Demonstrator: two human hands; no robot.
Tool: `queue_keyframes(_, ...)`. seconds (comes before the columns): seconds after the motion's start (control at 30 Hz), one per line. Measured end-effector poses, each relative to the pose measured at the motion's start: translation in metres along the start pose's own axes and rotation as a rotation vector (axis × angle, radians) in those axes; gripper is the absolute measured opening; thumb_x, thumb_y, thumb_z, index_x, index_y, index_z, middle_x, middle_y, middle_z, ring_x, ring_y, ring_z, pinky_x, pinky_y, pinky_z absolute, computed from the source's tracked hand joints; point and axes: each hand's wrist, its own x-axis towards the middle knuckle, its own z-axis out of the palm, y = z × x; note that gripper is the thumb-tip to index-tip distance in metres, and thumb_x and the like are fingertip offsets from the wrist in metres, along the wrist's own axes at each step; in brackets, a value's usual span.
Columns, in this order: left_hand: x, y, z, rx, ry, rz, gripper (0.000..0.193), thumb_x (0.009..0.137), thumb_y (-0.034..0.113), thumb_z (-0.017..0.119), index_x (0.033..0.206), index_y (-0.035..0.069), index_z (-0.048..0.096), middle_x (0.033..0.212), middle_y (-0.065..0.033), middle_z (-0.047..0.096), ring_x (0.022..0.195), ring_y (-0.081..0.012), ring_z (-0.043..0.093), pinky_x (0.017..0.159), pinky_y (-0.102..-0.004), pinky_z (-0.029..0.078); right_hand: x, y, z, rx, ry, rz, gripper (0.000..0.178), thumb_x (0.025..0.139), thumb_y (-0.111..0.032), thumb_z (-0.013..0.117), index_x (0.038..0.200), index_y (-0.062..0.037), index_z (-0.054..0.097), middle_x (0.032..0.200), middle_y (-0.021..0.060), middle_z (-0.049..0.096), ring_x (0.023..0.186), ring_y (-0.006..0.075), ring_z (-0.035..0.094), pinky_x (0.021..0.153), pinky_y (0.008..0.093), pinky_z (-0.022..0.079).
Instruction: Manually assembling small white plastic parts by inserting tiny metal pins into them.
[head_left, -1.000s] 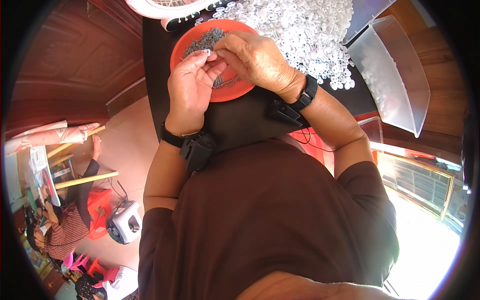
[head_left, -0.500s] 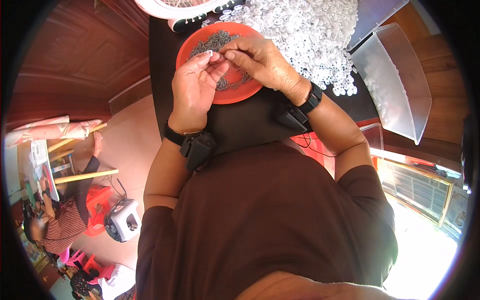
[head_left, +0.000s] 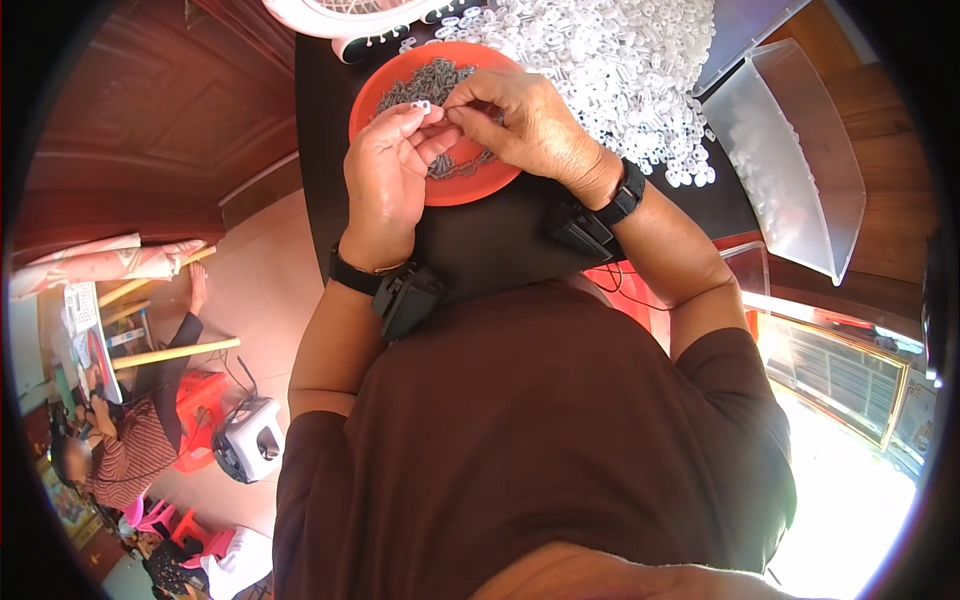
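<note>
Over a red plastic bowl (head_left: 485,190), both my hands meet with their fingertips close together. Between thumb and finger, my left hand (head_left: 385,180) grips a small white plastic piece (head_left: 421,106). My right hand (head_left: 535,125) is closed in a pinch right beside it; whatever its fingertips hold is too small to make out. Many small, slim grey pieces (head_left: 430,78) lie in the bowl below, partly hidden by my hands. To the right of the bowl spreads a large heap of small white oval plastic pieces with holes (head_left: 620,70).
A translucent bin (head_left: 825,180) with white pieces inside stands tilted at the right of the black table (head_left: 480,245). A white and pink object with a wire grille (head_left: 350,22) sits at the far edge. Another person (head_left: 130,450) is at the left, near red stools (head_left: 198,410).
My hands stay over the bowl, fingertips still together. The white piece has turned slightly in my left fingers, and my right hand has shifted a little.
</note>
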Motion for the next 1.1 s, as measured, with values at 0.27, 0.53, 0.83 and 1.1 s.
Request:
queue_keyframes(0.27, 0.000, -0.001, 0.000, 0.080, -0.017, 0.039, 0.014, 0.087, 0.009, 0.049, 0.092, 0.000, 0.057, 0.090, -0.0102, 0.061, 0.087, -0.0200, 0.059, 0.080, -0.0352, 0.050, 0.000, -0.012, -0.005, -0.157, -0.065, -0.048, 0.013, 0.076, -0.008, 0.068, 0.088, -0.0052, 0.063, 0.082, 0.0092, 0.065, 0.070, 0.0235, 0.065, 0.060, 0.0294, 0.052)
queue_keyframes(0.53, -0.005, 0.007, 0.013, 0.217, -0.026, 0.100, 0.013, 0.087, 0.010, 0.050, 0.090, -0.001, 0.058, 0.087, -0.0094, 0.061, 0.083, -0.0195, 0.061, 0.075, -0.0329, 0.051, -0.002, 0.004, 0.001, 0.196, 0.008, 0.196, 0.011, 0.082, -0.016, 0.063, 0.084, -0.0048, 0.063, 0.072, 0.0065, 0.064, 0.064, 0.0210, 0.063, 0.061, 0.0293, 0.050)
queue_keyframes(0.83, -0.008, -0.003, 0.018, 0.906, -0.194, 0.555, 0.009, 0.083, 0.003, 0.055, 0.085, -0.005, 0.057, 0.083, -0.0070, 0.055, 0.067, -0.0110, 0.048, 0.061, -0.0249, 0.040, -0.001, -0.003, -0.009, 0.157, -0.081, 0.240, 0.018, 0.089, -0.019, 0.056, 0.085, -0.0022, 0.061, 0.069, 0.0040, 0.060, 0.063, 0.0116, 0.055, 0.059, 0.0266, 0.046)
queue_keyframes(1.1, -0.013, 0.005, 0.021, 0.781, -0.212, 0.319, 0.011, 0.085, 0.005, 0.053, 0.081, -0.004, 0.058, 0.078, -0.0056, 0.057, 0.064, -0.0102, 0.052, 0.061, -0.0235, 0.042, 0.001, 0.001, -0.010, 0.415, -0.295, 0.422, 0.021, 0.093, -0.018, 0.049, 0.083, -0.0015, 0.056, 0.067, -0.0008, 0.052, 0.062, 0.0071, 0.047, 0.057, 0.0229, 0.040)
